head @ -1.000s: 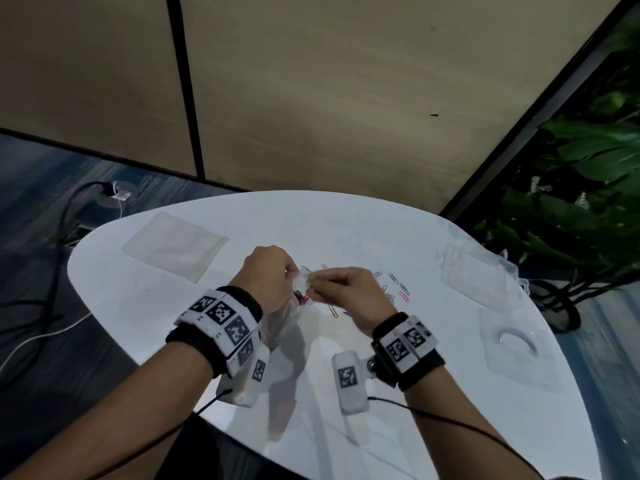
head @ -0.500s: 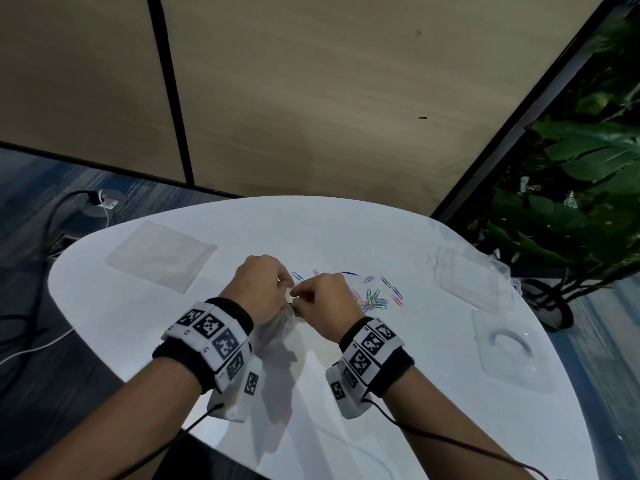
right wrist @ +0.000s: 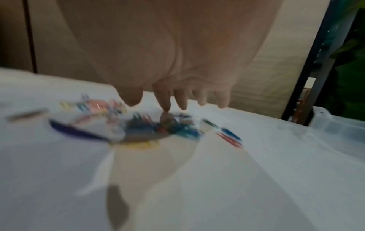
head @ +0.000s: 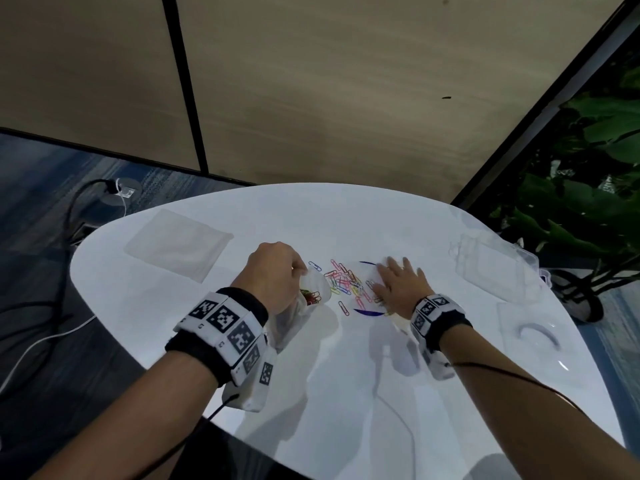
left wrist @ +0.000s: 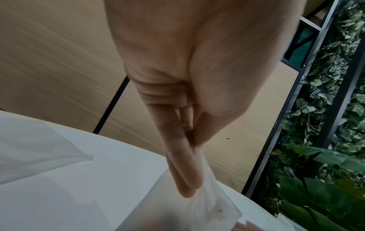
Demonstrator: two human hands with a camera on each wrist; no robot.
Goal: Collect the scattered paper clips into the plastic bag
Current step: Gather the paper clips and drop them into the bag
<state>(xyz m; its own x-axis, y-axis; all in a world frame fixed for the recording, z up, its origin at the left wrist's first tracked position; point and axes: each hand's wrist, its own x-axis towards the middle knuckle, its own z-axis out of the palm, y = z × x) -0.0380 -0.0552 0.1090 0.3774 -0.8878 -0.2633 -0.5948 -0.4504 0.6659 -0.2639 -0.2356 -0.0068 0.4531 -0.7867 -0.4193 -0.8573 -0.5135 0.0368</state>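
Note:
My left hand (head: 277, 271) pinches the top edge of a clear plastic bag (head: 311, 292), which hangs open with several red clips in it; the left wrist view shows fingers (left wrist: 183, 171) clamped on the bag (left wrist: 207, 207). Several coloured paper clips (head: 346, 282) lie scattered on the white table (head: 346, 393) just right of the bag. My right hand (head: 398, 282) is flat with fingers spread at the right side of the pile. In the blurred right wrist view its fingertips (right wrist: 166, 104) touch the table among the clips (right wrist: 150, 125).
A flat clear bag (head: 178, 245) lies at the table's far left. A clear plastic box (head: 495, 268) and its lid (head: 533, 337) sit at the right edge. A plant (head: 588, 188) stands beyond the table on the right. Cables (head: 45, 327) run over the floor at left.
My right hand has left the bag's mouth, moved right and spread flat over the clip pile. The left hand still holds the bag, which now hangs open.

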